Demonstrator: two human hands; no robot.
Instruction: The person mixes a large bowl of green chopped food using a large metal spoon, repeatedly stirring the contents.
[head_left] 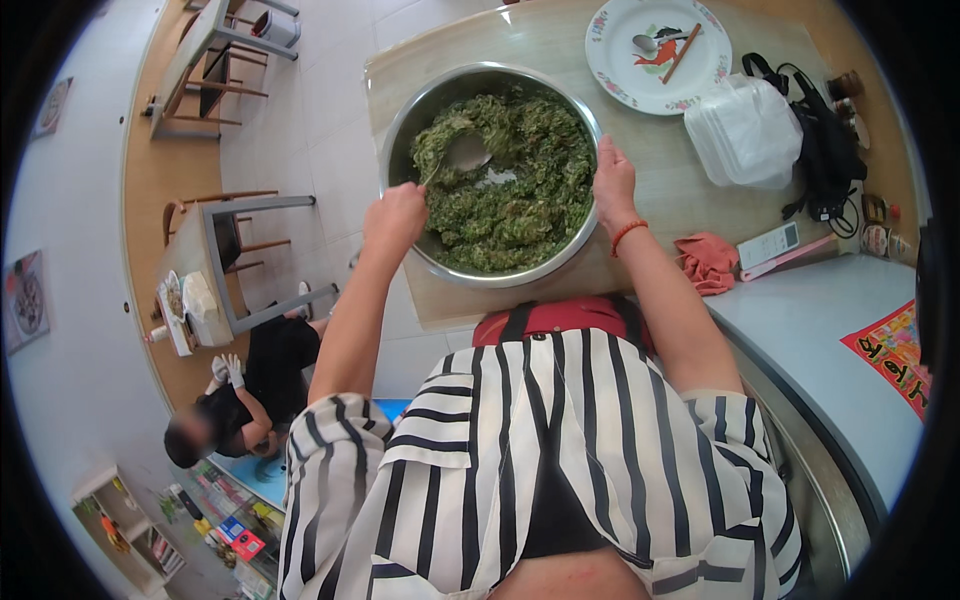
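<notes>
A large round metal bowl stands on the table, filled with a chopped green leafy mixture. My left hand is closed around the handle of a metal spoon at the bowl's left side. The spoon's head rests in the greens, and part of the bowl's bottom shows beside it. On the opposite side, my right hand grips the rim, thumb up and fingers partly hidden behind the wall.
Beyond the bowl to the right lie a floral plate with a spoon and brown stick, white plastic containers, a black strapped device, a red cloth and a white remote. A gloved person sits at another table, left.
</notes>
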